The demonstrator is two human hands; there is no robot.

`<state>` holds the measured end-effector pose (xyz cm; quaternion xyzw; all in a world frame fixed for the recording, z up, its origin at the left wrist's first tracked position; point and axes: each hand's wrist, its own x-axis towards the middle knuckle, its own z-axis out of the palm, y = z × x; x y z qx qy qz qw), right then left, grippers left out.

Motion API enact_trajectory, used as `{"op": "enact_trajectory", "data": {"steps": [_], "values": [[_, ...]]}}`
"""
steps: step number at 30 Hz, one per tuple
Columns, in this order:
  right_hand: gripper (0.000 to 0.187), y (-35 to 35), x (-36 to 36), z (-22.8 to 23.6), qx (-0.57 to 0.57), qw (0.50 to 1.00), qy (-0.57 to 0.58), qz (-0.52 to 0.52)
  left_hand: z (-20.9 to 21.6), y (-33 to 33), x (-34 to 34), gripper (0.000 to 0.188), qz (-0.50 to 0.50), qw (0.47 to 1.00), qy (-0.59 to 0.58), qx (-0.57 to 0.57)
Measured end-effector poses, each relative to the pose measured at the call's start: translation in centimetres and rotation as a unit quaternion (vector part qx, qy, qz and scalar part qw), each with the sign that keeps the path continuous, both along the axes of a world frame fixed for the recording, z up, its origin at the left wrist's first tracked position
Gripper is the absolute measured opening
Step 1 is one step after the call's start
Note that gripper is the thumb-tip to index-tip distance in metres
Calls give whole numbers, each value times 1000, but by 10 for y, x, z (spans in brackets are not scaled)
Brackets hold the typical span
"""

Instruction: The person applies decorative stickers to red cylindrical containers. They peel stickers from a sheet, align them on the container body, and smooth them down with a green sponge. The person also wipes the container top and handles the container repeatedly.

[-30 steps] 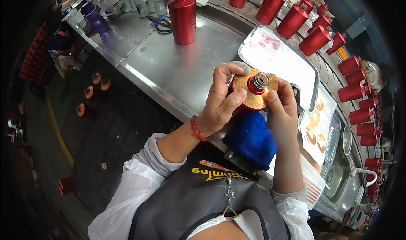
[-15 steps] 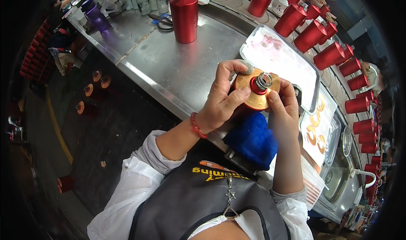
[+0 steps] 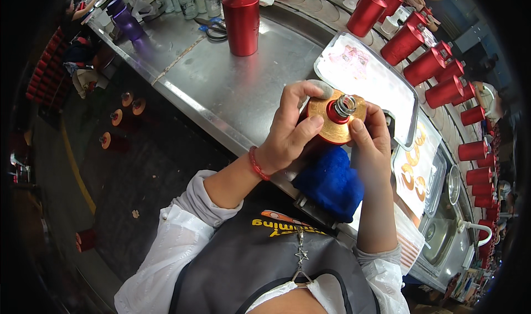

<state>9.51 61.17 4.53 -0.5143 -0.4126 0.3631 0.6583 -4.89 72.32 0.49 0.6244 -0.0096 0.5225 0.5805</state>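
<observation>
Purple bottle (image 3: 128, 22): upper left of the frame, standing on the steel bench (image 3: 221, 87) beside a cluster of small clear jars.
Floor pieces: small orange-topped parts (image 3: 119, 117) lie on the dark floor at left, below the bench edge.
Red canister (image 3: 241, 23): upright and alone at upper centre, with scissors just beside it.
Left hand (image 3: 287, 131): closed around the rim of the gold disc (image 3: 326, 127), thumb across its face, fingers curled behind; a red bead bracelet sits on the wrist.
Gold disc: held above the bench edge at centre frame, between both hands, with a red collar and silver threaded neck (image 3: 344, 105) rising from its middle.
Change: over the last second the disc has kept the same place and tilt; only the view has shifted slightly, so the handwork on the neck appears to be ongoing.
Right hand (image 3: 371, 142): gripping the disc's right side, fingertips pressed just under the neck.
Blue cloth (image 3: 331, 181): bunched directly under the disc, against the apron.
White tray (image 3: 381, 92): just right of the hands, shallow and metal-rimmed.
Red cylinders (image 3: 426, 65): a curving row along the right edge, well apart from the hands.
</observation>
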Motion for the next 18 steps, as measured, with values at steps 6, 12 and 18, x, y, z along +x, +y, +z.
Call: {"op": "enact_trajectory", "data": {"steps": [6, 12, 18], "values": [[40, 20, -12, -11, 19, 1000, -2, -18, -26, -30, -18, 38, 280, 918, 100, 262], [42, 42, -45, -2, 13, 993, -84, -83, -28, 8, -34, 41, 308, 893, 133, 301], [33, 67, -48, 7, 1, 999, -39, -38, -31, 23, -41, 51, 341, 883, 93, 309]]}}
